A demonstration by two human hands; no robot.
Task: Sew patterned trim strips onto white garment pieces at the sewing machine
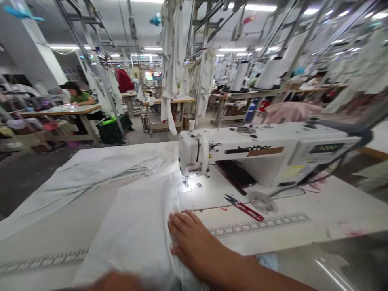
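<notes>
A large piece of white fabric (pixel 136 218) spreads over the sewing table, its right edge running up to the lit needle area of a white sewing machine (pixel 239 149). At that edge my right hand (pixel 194 240) has its fingers closed together and bent over the fabric, short of the needle plate (pixel 189 186). My left hand (pixel 118 281) shows only as a blur at the bottom edge, over the near part of the fabric; its fingers cannot be made out.
Red-handled thread snips (pixel 245 208) lie right of my right hand, beside a clear round dish (pixel 263 203). A dark phone-like slab (pixel 236 173) sits under the machine arm. A ruler strip (pixel 260 225) marks the table. Thread cones (pixel 269 74) stand behind; a person (pixel 79 97) sits far left.
</notes>
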